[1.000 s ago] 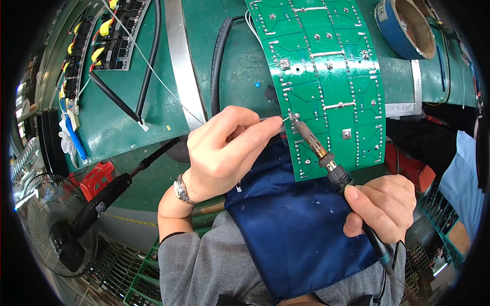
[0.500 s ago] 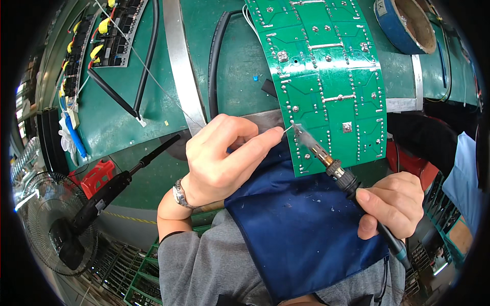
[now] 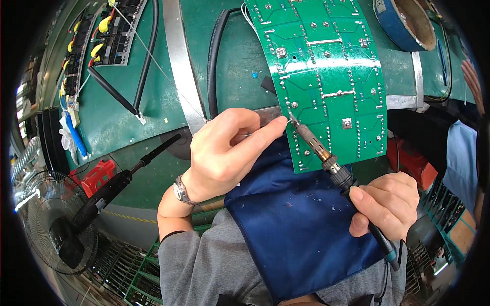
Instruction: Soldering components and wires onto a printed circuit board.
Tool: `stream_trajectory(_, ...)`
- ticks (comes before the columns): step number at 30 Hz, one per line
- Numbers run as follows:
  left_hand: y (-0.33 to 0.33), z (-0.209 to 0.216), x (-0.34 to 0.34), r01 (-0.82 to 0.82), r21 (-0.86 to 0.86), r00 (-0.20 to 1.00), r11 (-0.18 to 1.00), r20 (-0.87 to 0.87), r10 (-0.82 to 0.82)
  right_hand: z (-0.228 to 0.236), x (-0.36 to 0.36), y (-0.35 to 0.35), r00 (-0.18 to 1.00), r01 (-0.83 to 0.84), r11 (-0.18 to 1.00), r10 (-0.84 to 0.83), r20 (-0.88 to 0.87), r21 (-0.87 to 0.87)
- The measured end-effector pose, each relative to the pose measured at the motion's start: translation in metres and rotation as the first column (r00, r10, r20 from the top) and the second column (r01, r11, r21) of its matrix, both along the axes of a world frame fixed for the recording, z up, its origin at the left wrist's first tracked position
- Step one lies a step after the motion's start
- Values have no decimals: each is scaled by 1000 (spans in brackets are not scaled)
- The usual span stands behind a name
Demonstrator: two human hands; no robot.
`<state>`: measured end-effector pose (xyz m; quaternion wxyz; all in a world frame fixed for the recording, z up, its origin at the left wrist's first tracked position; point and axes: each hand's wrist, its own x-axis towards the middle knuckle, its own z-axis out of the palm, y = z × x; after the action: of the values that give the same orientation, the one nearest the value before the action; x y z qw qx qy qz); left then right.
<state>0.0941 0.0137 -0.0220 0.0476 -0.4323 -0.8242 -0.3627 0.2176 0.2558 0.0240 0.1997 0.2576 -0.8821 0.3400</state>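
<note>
A large green circuit board (image 3: 337, 66) lies solder side up, its near end jutting past the bench edge. My right hand (image 3: 390, 206) is wrapped round the handle of a soldering iron (image 3: 332, 166). The iron's tip rests at the board's left edge, near a row of solder joints. My left hand (image 3: 224, 153), wearing a wristwatch, pinches thin solder wire (image 3: 176, 88). Its short free end meets the board beside the iron's tip. The rest of the wire runs up to the far left. Below the board, a dark blue apron (image 3: 306, 229) covers my front.
Boards with black parts and yellow-wrapped pieces (image 3: 109, 41) lie at far left, beside thick black cable (image 3: 145, 71). A blue round tub (image 3: 403, 25) stands at far right. A fan (image 3: 61, 224) is at lower left. Another person's hand (image 3: 472, 81) shows at the right edge.
The iron's tip and my left fingers have shifted slightly up along the board's left edge. The smoke at the tip has thinned. Another person's hand has appeared at the right edge.
</note>
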Motion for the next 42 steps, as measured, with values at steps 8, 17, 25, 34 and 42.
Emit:
stream_trajectory(8, -14, 6, 11, 28, 0, 1000, 1000, 8, -28, -1, 12, 15, 998, -48, 993, 44, -36, -110)
stream_trajectory(17, -6, 9, 10, 144, -101, 988, 984, -41, -148, -3, 19, 0, 999, -35, 999, 35, -13, -8)
stream_trajectory(25, -14, 9, 13, 137, -61, 986, 989, -93, -142, -5, 27, 10, 995, -40, 997, 34, -93, -68)
stream_trajectory(34, -13, 1, 35, 14, 34, 999, 999, 29, -15, -8, 33, 4, 998, -44, 997, 41, -42, -69)
stream_trajectory(42, -7, 1, 34, 66, -22, 997, 998, -29, -67, -3, 39, -6, 998, -37, 999, 38, -40, 13)
